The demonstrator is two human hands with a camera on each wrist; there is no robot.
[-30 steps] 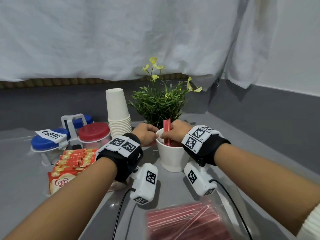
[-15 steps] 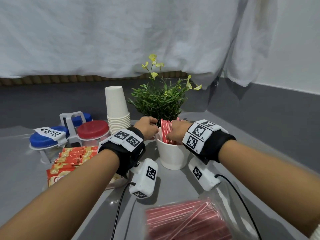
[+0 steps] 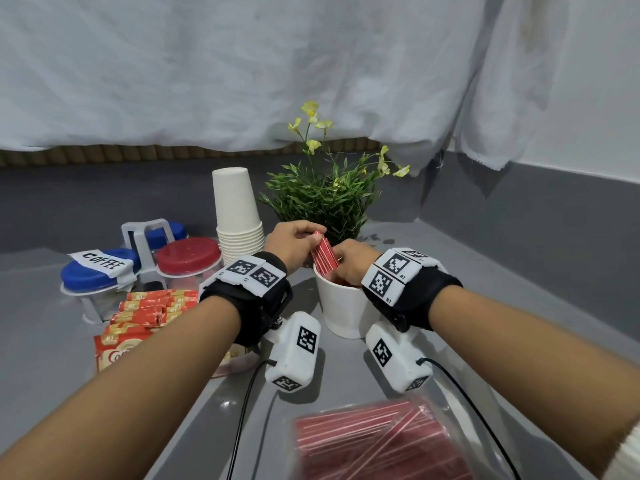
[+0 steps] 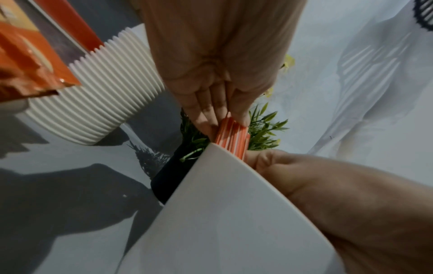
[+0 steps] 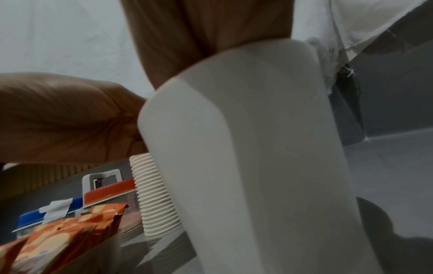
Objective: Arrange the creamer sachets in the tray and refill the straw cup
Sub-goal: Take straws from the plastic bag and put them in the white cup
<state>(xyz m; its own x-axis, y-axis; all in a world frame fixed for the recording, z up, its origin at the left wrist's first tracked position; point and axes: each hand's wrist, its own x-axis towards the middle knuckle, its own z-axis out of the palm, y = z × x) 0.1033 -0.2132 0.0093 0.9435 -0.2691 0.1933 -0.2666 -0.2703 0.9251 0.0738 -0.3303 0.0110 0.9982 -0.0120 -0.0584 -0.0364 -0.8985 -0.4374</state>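
A white straw cup (image 3: 341, 306) stands mid-table in the head view. A bundle of red straws (image 3: 323, 259) leans left out of it. My left hand (image 3: 313, 237) curls over the straw tops, and in the left wrist view its fingertips (image 4: 208, 126) pinch the straw ends (image 4: 232, 135). My right hand (image 3: 341, 263) grips the bundle from the right, just above the cup rim. Orange creamer sachets (image 3: 152, 306) lie in rows at the left, partly hidden by my left forearm. I cannot make out the tray under them.
A stack of paper cups (image 3: 237, 216) and a green plant (image 3: 322, 199) stand behind the straw cup. Jars with blue lids (image 3: 93, 275) and a red lid (image 3: 188, 254) sit at the back left. A clear bag of red straws (image 3: 374, 441) lies near the front edge.
My left hand has left the cup rim and risen to the straw tops. The bundle, upright before, now leans left and stands higher out of the cup.
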